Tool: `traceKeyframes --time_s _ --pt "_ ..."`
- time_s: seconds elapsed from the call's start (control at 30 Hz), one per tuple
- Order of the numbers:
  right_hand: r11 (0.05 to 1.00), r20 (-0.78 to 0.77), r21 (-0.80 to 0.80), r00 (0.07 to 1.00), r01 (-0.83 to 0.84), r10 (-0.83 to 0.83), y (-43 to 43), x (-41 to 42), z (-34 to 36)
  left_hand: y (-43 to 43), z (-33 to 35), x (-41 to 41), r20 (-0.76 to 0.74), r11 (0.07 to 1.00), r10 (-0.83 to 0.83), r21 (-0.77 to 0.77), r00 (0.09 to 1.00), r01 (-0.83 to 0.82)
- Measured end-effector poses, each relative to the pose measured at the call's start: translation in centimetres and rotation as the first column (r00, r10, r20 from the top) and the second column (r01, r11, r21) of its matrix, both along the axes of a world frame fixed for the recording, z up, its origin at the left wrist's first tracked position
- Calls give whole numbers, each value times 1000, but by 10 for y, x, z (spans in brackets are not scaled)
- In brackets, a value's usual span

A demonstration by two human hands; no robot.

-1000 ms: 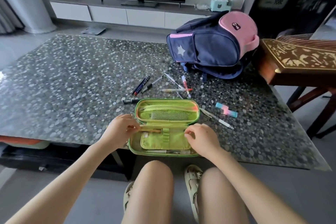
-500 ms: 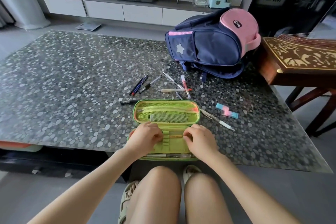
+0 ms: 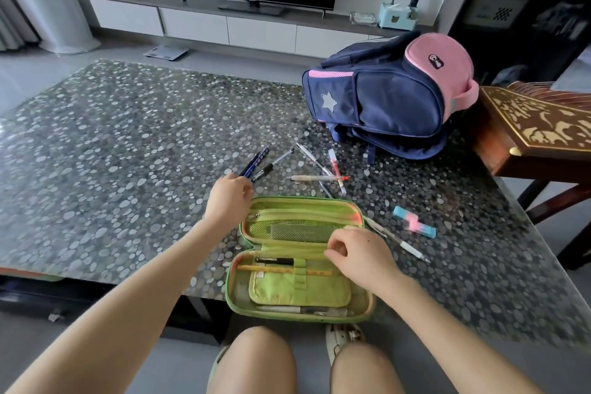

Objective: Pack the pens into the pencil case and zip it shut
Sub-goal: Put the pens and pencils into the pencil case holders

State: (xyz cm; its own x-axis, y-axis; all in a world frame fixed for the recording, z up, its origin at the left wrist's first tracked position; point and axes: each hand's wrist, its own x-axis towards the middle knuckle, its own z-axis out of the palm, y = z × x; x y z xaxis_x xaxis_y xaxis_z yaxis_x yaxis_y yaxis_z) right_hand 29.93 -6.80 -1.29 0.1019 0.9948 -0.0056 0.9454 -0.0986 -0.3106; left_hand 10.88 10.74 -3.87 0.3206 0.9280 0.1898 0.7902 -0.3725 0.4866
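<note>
- Case (image 3: 297,293) lay open at the lower centre of the frame, on the near edge of the table (image 3: 112,144). Its lid half sat higher in the frame, with the mesh pocket showing.
- In the lower half, a black pen (image 3: 275,261) and a pencil (image 3: 271,269) sat under elastic loops, and a clear pen (image 3: 300,310) lay along the bottom edge.
- The left hand (image 3: 228,198) was above and left of the case, fingers curled downward, just beside two blue pens (image 3: 256,161). Whether it gripped anything could not be told.
- The right hand (image 3: 361,253) lay over the right end of the case's fold, fingers curled and thumb close to forefinger. Whether it pinched anything could not be told.
- Crossed pens (image 3: 323,174) lay loose above the case, and a white pen (image 3: 396,241) lay just right of the lid.
- A marker (image 3: 414,226) lay farther right.
- A backpack (image 3: 383,99) rested on the table at the upper right.
</note>
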Motion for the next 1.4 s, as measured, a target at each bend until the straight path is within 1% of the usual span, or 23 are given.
traceKeyframes --time_s 0.1,0.2,0.27,0.33,0.4,0.43,0.47,0.53,0.57,0.6,0.7,0.77,0.83,0.93,1.0,1.07,1.13,1.2,1.3,1.4 --pt "999 -26 31 999 -24 24 16 1 4 37 -1 27 -157 999 -41 -16 987 39" --pt "998 -38 57 998 -41 43 29 3 2 60 -5 49 -351 996 -86 -37 933 78" --pt "997 -63 67 997 -36 40 33 5 -1 66 -8 59 -427 996 -88 -33 900 82" --pt "996 -73 84 997 -29 35 35 7 -5 68 -8 66 -468 996 -88 -30 879 84" --pt "994 -85 106 996 -9 18 32 8 -8 63 -2 67 -460 995 -100 -46 882 88" --pt "992 -103 122 995 12 0 30 7 -8 58 3 64 -419 995 -99 -53 903 85" --pt "989 -125 140 992 40 -22 28 7 -9 51 8 61 -346 995 -97 -62 933 80" --pt "980 -180 176 982 90 -58 23 4 -8 28 22 49 -149 990 -104 -114 983 87" --pt "976 -200 188 977 107 -69 20 4 -7 13 29 42 -72 986 -114 -131 991 104" --pt "973 -215 200 974 119 -74 15 1 -5 -5 36 30 -38 983 -136 -128 990 130" --pt "966 -222 218 971 142 -92 -4 1 -2 -52 44 -12 -65 959 -285 -13 956 285" --pt "969 -221 196 969 153 -109 -17 2 -2 -76 39 -46 -75 921 -386 19 919 388" --pt "979 -202 139 972 149 -119 -28 3 -6 -91 28 -77 -121 898 -434 28 893 440" --pt "991 -182 44 977 123 -113 -37 -2 -15 -98 13 -104 -213 881 -452 42 866 470" --pt "994 -172 14 980 108 -104 -42 -8 -20 -101 7 -110 -266 882 -435 66 860 466" --pt "994 -155 21 983 104 -100 -45 -12 -24 -103 3 -108 -308 889 -408 79 859 451" --pt "994 -131 32 986 105 -100 -47 -15 -25 -105 1 -101 -313 882 -416 91 854 463" --pt "994 -126 31 986 109 -104 -47 -15 -26 -106 1 -92 -338 867 -436 89 834 490" --pt "994 -126 21 987 107 -103 -47 -14 -27 -103 -2 -83 -414 840 -455 95 789 534" --pt "995 -124 16 987 102 -99 -46 -12 -27 -98 1 -80 -438 831 -460 93 772 548"
